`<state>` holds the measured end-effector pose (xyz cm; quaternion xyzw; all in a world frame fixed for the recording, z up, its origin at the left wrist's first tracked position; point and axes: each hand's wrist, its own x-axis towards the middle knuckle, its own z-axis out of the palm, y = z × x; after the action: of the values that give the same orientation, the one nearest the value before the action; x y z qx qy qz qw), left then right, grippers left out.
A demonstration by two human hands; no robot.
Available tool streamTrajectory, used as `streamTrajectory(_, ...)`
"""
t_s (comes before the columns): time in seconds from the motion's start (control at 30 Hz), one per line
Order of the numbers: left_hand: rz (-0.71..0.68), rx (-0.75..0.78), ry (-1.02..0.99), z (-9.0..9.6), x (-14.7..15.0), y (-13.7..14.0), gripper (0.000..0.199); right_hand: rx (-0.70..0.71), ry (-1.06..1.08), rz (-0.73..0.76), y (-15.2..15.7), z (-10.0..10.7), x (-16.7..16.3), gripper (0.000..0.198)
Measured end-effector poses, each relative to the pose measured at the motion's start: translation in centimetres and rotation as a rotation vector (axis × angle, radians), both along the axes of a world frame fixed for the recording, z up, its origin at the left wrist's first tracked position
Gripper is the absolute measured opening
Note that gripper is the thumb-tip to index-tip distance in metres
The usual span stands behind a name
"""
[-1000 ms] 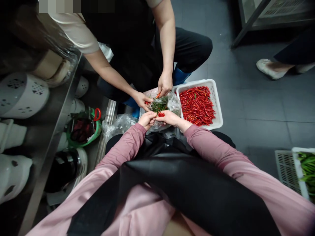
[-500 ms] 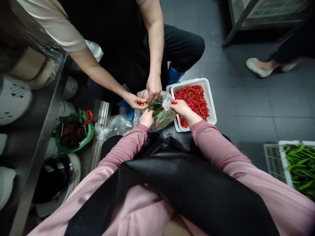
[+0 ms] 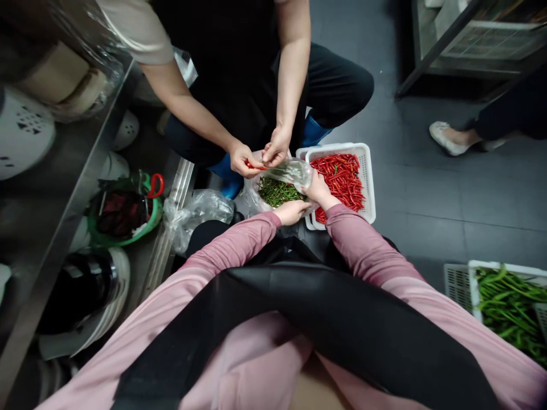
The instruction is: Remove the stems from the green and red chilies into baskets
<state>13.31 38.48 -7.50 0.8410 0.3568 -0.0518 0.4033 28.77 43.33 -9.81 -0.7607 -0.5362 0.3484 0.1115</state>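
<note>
A clear plastic bag (image 3: pixel 253 196) stands between me and a co-worker, with green chili stems (image 3: pixel 280 192) inside. My right hand (image 3: pixel 317 189) is closed on the bag's right rim, beside the basket. My left hand (image 3: pixel 293 212) reaches across the bag's near edge, fingertips pressed together close to my right hand; what they pinch is hidden. Red chilies (image 3: pixel 342 179) fill a white basket (image 3: pixel 368 188) right of the bag. Over the bag's far side, the co-worker's hands (image 3: pixel 277 147) hold a red chili (image 3: pixel 256 166).
Crumpled clear plastic (image 3: pixel 200 210) lies left of the bag. A green basket (image 3: pixel 123 242) with red-handled scissors (image 3: pixel 156 185) sits on the metal shelf at left. Green chilies (image 3: pixel 508 302) fill another basket at lower right. A person's shoe (image 3: pixel 447 138) is on the floor at right.
My left hand has moved right, from over the stems to the bag's near right edge. My right hand has shifted slightly right and down. The co-worker's hands have drawn back, leaving the stems more visible.
</note>
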Motion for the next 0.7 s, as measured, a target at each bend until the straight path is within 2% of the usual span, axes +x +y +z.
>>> streamTrajectory(0.07, -0.012, -0.006, -0.030, 0.4, 0.5, -0.5, 0.048, 0.016, 0.016, -0.097, 0.7, -0.5, 0.4, 0.039)
streamTrajectory(0.13, 0.084, -0.024, 0.001, 0.9, 0.5, -0.7, 0.049, 0.090, 0.150, -0.273, 1.7, -0.6, 1.5, 0.016)
streamTrajectory(0.2, 0.228, -0.058, 0.065, 1.5, 0.4, -0.8, 0.049, 0.151, 0.397, -0.483, 2.8, -0.1, 2.5, 0.009)
streamTrajectory(0.27, 0.322, -0.092, 0.100, 2.0, 0.3, -0.7, 0.045, 0.140, 0.659, -0.652, 3.6, 0.6, 2.6, 0.006)
streamTrajectory(0.33, 0.331, -0.117, 0.095, 2.5, 0.3, -0.5, 0.041, 0.063, 0.864, -0.713, 3.9, 1.7, 2.0, 0.008)
streamTrajectory(0.4, 0.303, -0.133, 0.070, 2.8, 0.2, -0.2, 0.039, -0.026, 1.019, -0.649, 3.9, 3.0, 0.9, 0.007)
streamTrajectory(0.5, 0.314, -0.113, 0.024, 3.4, -0.4, 0.4, 0.036, -0.102, 1.155, -0.467, 3.6, 5.2, -0.7, 0.005)
streamTrajectory(0.6, 0.355, -0.054, -0.026, 4.1, -1.4, 0.7, 0.030, -0.139, 1.173, -0.336, 3.5, 7.2, -1.0, 0.008)
streamTrajectory(0.7, 0.320, -0.036, -0.023, 4.8, -2.2, 0.5, 0.026, -0.150, 1.106, -0.243, 3.5, 8.0, -0.2, 0.012)
